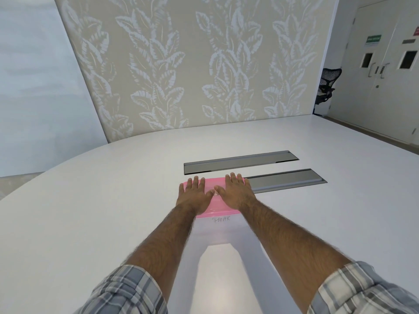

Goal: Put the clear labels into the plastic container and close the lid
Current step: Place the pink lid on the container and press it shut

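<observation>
Hands are lying flat, palms down and fingers spread, on the pink lid (217, 206) of a plastic container (209, 230) that is sitting on a white table (90, 200). Left hand (196, 192) is pressing on the lid's 9 o'clock half, its fingers reaching toward the far rim; right hand (234, 190) is covering the 3 o'clock half in the same open, flattened posture, gripping nothing. Thumbs are nearly meeting at the lid's centre. Lid is resting on top of the container; whether it is fully sealed cannot be told. Container's translucent wall is showing handwritten lettering (221, 219) at 6 o'clock, just below the pink rim. Clear labels are not discernible through the lid or wall. Two grey recessed panels (240, 163) are lying in the table at 12 and 2 o'clock from the container, the nearer one (288, 181) just beside the right fingertips. Plaid sleeves (127, 288) are framing both forearms at the lower edge.
</observation>
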